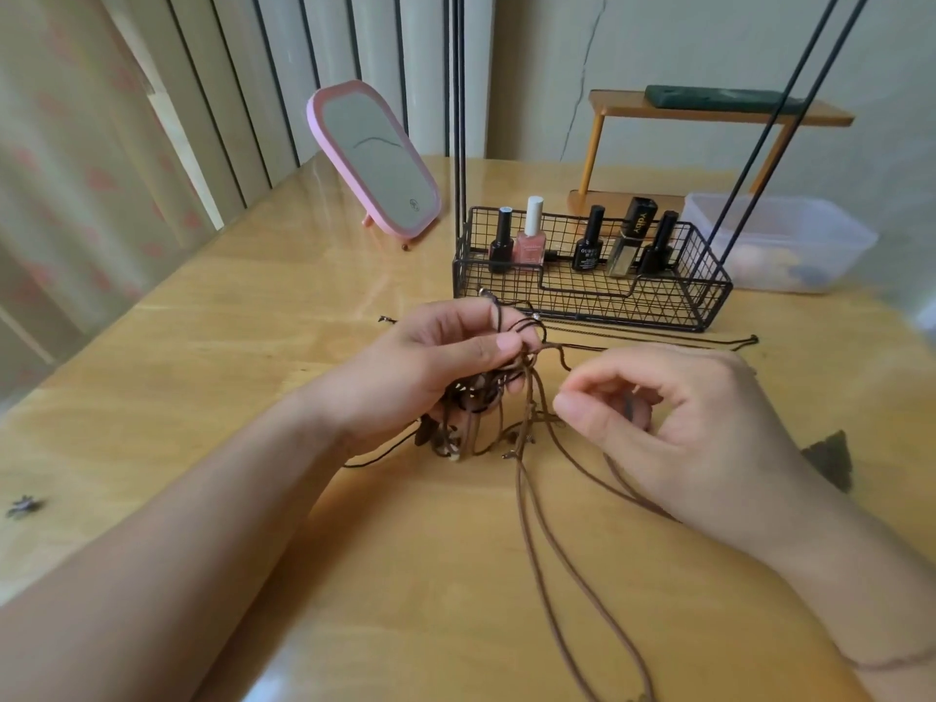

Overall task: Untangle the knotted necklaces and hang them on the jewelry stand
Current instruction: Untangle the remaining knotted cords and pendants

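Observation:
A tangle of brown cord necklaces (486, 397) with small beads and pendants hangs just above the wooden table. My left hand (440, 362) is shut on the upper part of the bundle, thumb pressing cords against the fingers. My right hand (673, 423) pinches a cord at the tangle's right side between thumb and forefinger. Two long brown cord loops (532, 524) trail toward me over the table. A thin dark chain (658, 342) lies stretched behind my hands. The black wire jewelry stand (592, 296) rises behind, its basket base holding bottles and its thin uprights running out of the top of view.
Several nail polish bottles (532, 235) stand in the stand's basket. A pink mirror (377, 159) leans at back left. A wooden shelf (709, 119) and a clear plastic box (780, 240) sit at back right. A small pendant (23, 505) lies at far left, a dark pendant (830, 458) at right.

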Demonstrator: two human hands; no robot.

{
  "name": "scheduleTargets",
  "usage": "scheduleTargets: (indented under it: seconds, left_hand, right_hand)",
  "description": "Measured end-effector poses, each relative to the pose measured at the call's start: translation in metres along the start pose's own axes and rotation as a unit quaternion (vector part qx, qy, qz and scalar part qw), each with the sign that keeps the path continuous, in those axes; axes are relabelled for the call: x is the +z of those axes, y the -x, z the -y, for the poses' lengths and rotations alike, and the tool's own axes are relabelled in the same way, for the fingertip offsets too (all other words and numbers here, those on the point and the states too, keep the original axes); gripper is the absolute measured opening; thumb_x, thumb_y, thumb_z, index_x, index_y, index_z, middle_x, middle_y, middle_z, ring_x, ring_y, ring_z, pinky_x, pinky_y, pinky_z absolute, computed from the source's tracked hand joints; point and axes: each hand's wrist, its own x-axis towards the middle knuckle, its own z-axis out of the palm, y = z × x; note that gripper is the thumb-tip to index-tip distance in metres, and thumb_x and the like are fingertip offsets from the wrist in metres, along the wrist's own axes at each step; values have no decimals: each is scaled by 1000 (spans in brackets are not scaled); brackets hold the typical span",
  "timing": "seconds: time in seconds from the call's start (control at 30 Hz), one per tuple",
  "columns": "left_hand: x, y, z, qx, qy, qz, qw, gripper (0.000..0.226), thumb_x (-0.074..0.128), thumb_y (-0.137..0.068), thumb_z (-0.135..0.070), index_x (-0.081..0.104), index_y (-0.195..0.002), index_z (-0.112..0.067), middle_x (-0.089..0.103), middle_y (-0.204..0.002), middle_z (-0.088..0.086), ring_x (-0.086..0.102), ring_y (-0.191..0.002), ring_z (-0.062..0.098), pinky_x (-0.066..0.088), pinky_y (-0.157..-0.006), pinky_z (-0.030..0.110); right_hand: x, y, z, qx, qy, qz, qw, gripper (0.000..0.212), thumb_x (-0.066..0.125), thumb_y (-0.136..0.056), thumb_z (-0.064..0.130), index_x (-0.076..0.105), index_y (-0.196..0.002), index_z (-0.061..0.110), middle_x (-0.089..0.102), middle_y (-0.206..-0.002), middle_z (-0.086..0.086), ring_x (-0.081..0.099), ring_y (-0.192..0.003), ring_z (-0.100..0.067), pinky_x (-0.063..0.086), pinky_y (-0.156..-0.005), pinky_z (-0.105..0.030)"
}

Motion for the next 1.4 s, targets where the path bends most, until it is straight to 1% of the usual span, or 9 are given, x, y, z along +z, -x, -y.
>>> scheduleTargets:
  seconds: [0.1, 0.23, 0.47, 0.63, 0.8, 0.9, 0.97, 1.13, 1.4]
  left_hand:
    - [2, 1, -1, 4, 6, 31, 1000, 15, 57, -91, -20, 70, -93, -27, 65, -76, 1, 54, -62, 13, 44, -48, 19]
    - [0, 0, 1, 16, 14, 48, 999, 15, 67, -89, -17, 70, -98, -28, 57, -87, 10, 54, -72, 19, 44, -55, 24]
    - [3, 2, -4, 21, -2, 75, 997, 14, 56, -91, -5, 54, -104, -10, 65, -72, -11, 55, -57, 1, 41, -46, 12]
    - [1, 1, -4, 18, 1, 52, 998, 12, 59, -88, -7, 58, -100, -12, 65, -73, -8, 53, -56, 3, 39, -45, 15]
    - [-1, 1, -2, 34, 19, 10, 999, 14, 61, -83, -3, 62, -92, -14, 63, -75, -2, 53, -58, 7, 40, -48, 14]
    - [0, 1, -3, 45, 22, 27, 998, 17, 59, -82, 4, 59, -94, -9, 64, -76, -4, 56, -60, 5, 44, -52, 12]
    - [0, 1, -3, 47, 21, 40, 998, 19, 60, -82, 5, 59, -95, -8, 65, -79, -4, 59, -64, 4, 46, -56, 14]
    - [0, 1, -3, 56, 24, 64, 996, 22, 62, -83, 9, 58, -98, -6, 67, -83, -4, 63, -71, 6, 51, -63, 15]
    - [0, 1, -4, 62, 23, 51, 996, 27, 61, -78, 12, 59, -93, -10, 64, -78, -3, 57, -62, 2, 44, -53, 11]
  right_hand:
    - [10, 1, -1, 27, 4, -44, 999, 11, 73, -83, 27, 77, -83, 17, 68, -72, 10, 61, -66, -7, 40, -59, -7]
    - [7, 0, -5, 59, -30, -104, 992, 14, 72, -81, 33, 74, -87, 20, 66, -77, 7, 61, -71, -16, 43, -57, -13]
    - [9, -2, -11, 19, 14, -41, 999, 23, 68, -81, 38, 70, -98, 23, 62, -108, 12, 56, -107, -11, 40, -84, -15]
    - [2, -4, -8, -50, -19, -24, 998, 14, 62, -85, 25, 65, -79, 13, 65, -91, 6, 59, -99, -15, 43, -87, -28]
    - [0, 0, -6, -61, -116, 73, 989, 38, 52, -95, 26, 67, -65, 8, 64, -67, -2, 60, -74, -26, 46, -70, -42]
    - [9, 0, -7, 7, -88, 2, 996, 38, 53, -96, 35, 70, -69, 14, 65, -65, -2, 63, -66, -20, 49, -63, -38]
    - [11, -1, -6, 28, -50, -52, 997, 23, 63, -86, 38, 69, -78, 18, 65, -72, 7, 61, -70, -13, 47, -59, -20]
    - [14, -1, -7, 31, -23, -20, 999, 21, 75, -79, 38, 70, -93, 22, 64, -91, 14, 60, -84, -13, 42, -63, -13]
    - [5, -5, -2, 120, -183, -39, 975, 10, 60, -97, 24, 58, -94, 14, 71, -76, -1, 62, -69, -28, 52, -68, -41]
